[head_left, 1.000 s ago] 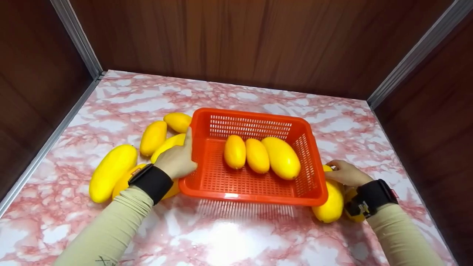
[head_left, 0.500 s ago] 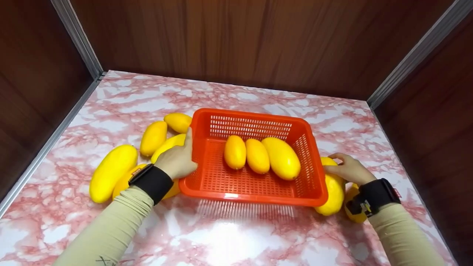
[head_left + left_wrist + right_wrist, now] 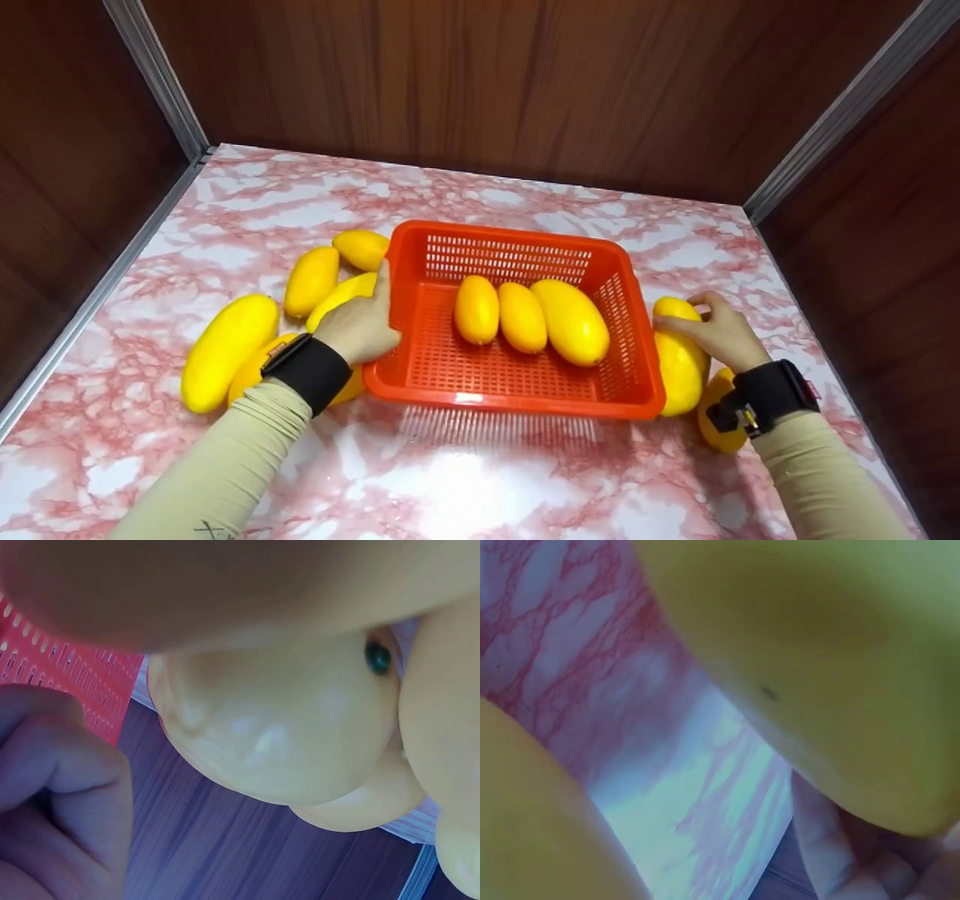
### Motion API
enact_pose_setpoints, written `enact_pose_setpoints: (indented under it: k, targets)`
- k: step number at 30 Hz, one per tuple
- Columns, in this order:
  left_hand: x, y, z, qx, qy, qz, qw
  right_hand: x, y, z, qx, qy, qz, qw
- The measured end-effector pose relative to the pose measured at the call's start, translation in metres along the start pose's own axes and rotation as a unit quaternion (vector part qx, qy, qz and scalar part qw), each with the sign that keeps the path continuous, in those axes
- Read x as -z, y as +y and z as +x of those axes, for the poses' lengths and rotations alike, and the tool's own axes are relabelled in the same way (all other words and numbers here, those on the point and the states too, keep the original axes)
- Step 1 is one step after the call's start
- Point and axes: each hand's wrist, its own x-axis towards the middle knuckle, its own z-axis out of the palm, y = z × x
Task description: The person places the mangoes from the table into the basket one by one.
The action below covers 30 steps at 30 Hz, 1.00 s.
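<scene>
**Yellow fruit (image 3: 681,379) in hand, right of the red basket (image 3: 480,400); smooth skin, probably slick**

Yellow fruit sits just outside the basket's right wall, between that wall and the right edge of the desk (image 3: 465,495), much nearer the wall; whether its underside bears on the desk cannot be told. Right hand (image 3: 721,330) grips it near its far end, thumb across the top, fingers round the end; left hand (image 3: 360,322) grips the basket's left rim. Another fruit (image 3: 720,416) lies below the right wrist, towards the desk's right edge; three fruits (image 3: 523,317) lie inside the basket; a loose group (image 3: 229,352) lies towards the desk's left edge.

Handling, as judged: skin glossy and unwrinkled, so likely slippery under light finger pressure; body looks firm, with no dent at the grip; weight unknown, moderate if real, light if a model; bruising possible if knocked on the rim. The present hold is off-centre, so the near end may sag or swing; better purchase would be across the middle, thumb and fingers on opposite flanks; the basket looks like thin plastic, likely light and somewhat flexible, best steadied by the rim.
</scene>
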Motion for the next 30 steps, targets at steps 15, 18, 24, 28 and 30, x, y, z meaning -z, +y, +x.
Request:
enact_pose_setpoints:
  k: [15,18,24,28,30]
  targets:
    - [0.000,-0.001,0.000,0.000,0.000,-0.004,1.0000,0.007,-0.012,-0.004,0.048,0.105,0.038,0.9926]
    - [0.000,0.000,-0.001,-0.001,0.000,-0.005,1.0000,0.010,-0.015,-0.005,0.044,0.108,0.042,0.9923]
    - [0.000,-0.001,-0.002,-0.008,0.005,-0.010,0.9999,0.014,-0.021,-0.005,0.040,0.122,0.055,0.9902]
    - [0.000,-0.001,-0.002,-0.010,0.004,-0.011,0.9999,0.015,-0.026,-0.005,0.041,0.130,0.069,0.9882]
    - [-0.001,-0.001,-0.002,-0.010,0.005,-0.010,0.9999,0.016,-0.029,-0.005,0.042,0.134,0.078,0.9869]
